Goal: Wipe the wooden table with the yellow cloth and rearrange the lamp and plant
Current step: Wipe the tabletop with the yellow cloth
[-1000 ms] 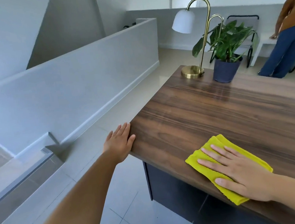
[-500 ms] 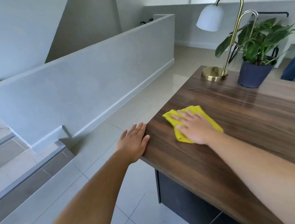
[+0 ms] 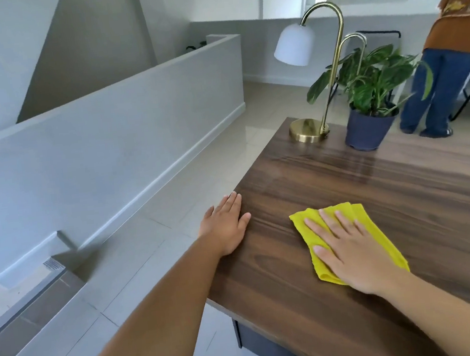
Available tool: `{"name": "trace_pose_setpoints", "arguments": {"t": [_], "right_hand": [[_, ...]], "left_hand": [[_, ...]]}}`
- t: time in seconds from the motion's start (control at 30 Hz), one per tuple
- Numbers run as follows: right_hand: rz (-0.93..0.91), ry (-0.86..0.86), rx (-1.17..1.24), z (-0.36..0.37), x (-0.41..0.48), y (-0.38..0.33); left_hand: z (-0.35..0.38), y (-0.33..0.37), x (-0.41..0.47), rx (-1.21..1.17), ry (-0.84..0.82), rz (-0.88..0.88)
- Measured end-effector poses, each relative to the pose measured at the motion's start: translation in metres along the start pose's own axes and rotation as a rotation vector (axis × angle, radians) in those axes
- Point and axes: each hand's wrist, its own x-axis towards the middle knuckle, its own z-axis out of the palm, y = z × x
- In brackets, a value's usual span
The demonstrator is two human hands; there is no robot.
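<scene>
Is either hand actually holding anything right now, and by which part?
Nothing is gripped. The right hand lies flat, fingers straight, pressing the middle of the yellow cloth onto the wooden table. The left hand rests open on the table's edge.

The table top [image 3: 406,202] presents dark wood grain with a smooth, lightly reflective finish, the yellow cloth [image 3: 380,233] a soft napped textile, the lamp [image 3: 307,130] polished brass-coloured metal under a matt white shade [image 3: 294,45], the plant pot [image 3: 366,132] matt dark blue, the floor tiles [image 3: 197,167] glossy.
</scene>
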Motion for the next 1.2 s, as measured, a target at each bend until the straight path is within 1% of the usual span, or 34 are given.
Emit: {"name": "trace_pose_setpoints", "arguments": {"t": [0.13,0.27,0.37,0.43,0.57,0.7,0.87,0.93,1.0,1.07,1.13,1.2], "right_hand": [[-0.032,0.046,0.031,-0.001,0.057,-0.032],[0.024,0.055,0.059,-0.006,0.131,-0.049],[0.075,0.037,0.085,-0.012,0.184,-0.050],[0.112,0.029,0.104,-0.017,0.214,-0.047],[0.157,0.008,0.123,-0.026,0.247,-0.027],[0.263,0.007,0.111,-0.031,0.236,0.021],[0.424,-0.016,0.094,-0.032,0.179,0.089],[0.481,-0.008,0.101,-0.031,0.153,0.096],[0.510,0.009,0.091,-0.026,0.130,0.080],[0.433,0.032,0.059,-0.018,0.112,0.040],[0.267,0.068,0.043,-0.010,0.104,-0.008],[0.139,0.078,0.048,-0.007,0.119,-0.038]], "left_hand": [[-0.004,0.007,0.027,0.010,-0.005,0.022],[-0.009,0.003,0.051,-0.023,-0.016,0.012],[-0.005,0.000,0.063,-0.047,-0.015,0.003],[0.000,-0.002,0.064,-0.042,0.014,0.005],[0.002,-0.004,0.065,-0.048,0.026,0.012],[0.003,-0.004,0.065,-0.038,0.019,0.009],[0.002,-0.003,0.064,-0.018,0.014,0.010],[0.002,-0.003,0.063,-0.007,0.007,0.012],[0.002,-0.002,0.062,-0.004,0.009,0.008],[0.001,0.000,0.063,0.005,0.018,0.002],[0.002,0.002,0.063,0.015,0.028,-0.003],[0.004,0.001,0.063,0.023,0.050,-0.007]]}}
